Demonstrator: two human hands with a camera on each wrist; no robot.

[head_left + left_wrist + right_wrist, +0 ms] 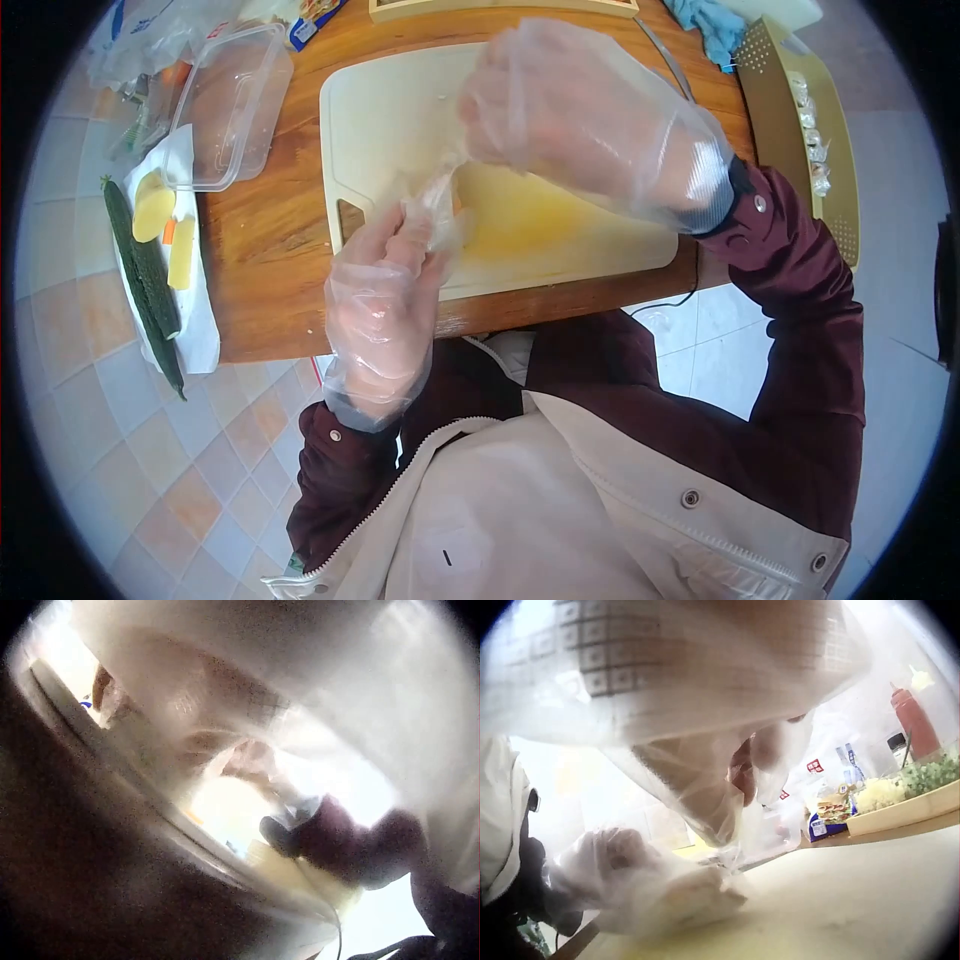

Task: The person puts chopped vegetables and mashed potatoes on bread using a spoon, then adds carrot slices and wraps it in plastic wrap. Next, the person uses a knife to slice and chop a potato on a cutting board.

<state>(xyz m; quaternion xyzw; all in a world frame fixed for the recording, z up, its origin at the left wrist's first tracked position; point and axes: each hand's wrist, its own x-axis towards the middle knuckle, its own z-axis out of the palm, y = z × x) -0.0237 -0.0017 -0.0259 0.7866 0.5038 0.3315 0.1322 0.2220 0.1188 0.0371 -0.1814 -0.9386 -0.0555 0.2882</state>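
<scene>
My left hand [385,300], in a clear plastic glove, grips a small whitish bundle [705,892] in clear plastic, low over the cutting board [375,110]. Much of the bundle is covered by the fingers. Above and to the right, my gloved right hand [570,95] has its fingers curled; in the right wrist view its fingertips pinch thin clear plastic film [733,855] just over the bundle. A wet yellow patch lies on the board beneath the hands. The left wrist view is mostly blocked by the glove.
At left, a clear plastic tub [225,110] stands beside cucumbers [145,265] and yellow pieces [153,208] on white paper. A tan perforated box [835,130] at right holds several small wrapped bundles. A wooden tray [907,802] with chopped food and a red bottle [915,724] stand behind.
</scene>
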